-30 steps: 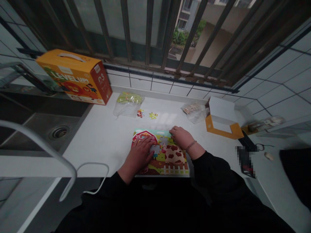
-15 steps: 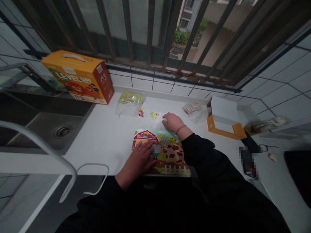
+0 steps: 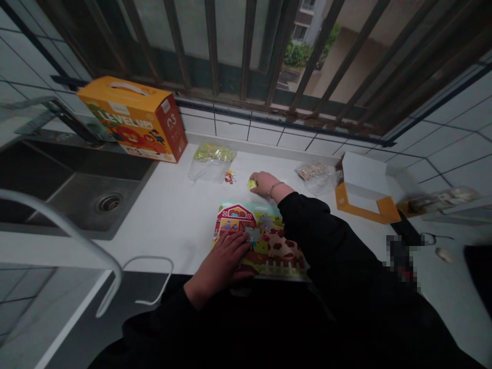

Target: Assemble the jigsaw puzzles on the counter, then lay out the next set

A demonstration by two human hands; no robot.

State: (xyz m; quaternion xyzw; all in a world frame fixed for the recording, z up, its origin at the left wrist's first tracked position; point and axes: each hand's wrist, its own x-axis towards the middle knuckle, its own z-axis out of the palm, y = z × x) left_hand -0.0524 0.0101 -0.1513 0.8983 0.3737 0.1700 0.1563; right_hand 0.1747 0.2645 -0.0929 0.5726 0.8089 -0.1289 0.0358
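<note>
"Where's the left hand (image 3: 219, 262)?"

"Open and flat on the farm jigsaw (image 3: 274, 246), which lies on the white counter (image 3: 165, 220) near its front edge."

"And the right hand (image 3: 266, 184)?"

"Beyond the jigsaw, fingers curled at a small yellow-green puzzle piece (image 3: 252, 184). Whether it's gripped, I can't tell."

"What's nearby?"

"Small red pieces (image 3: 230, 177) to its left, then a plastic bag (image 3: 211, 163), and an orange box (image 3: 132, 120) far left."

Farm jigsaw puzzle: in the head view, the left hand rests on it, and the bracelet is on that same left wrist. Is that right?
Not quite: the head view shows the bracelet on the right wrist, with the right hand at the yellow-green puzzle piece. The left hand does rest on the farm jigsaw puzzle.
</note>
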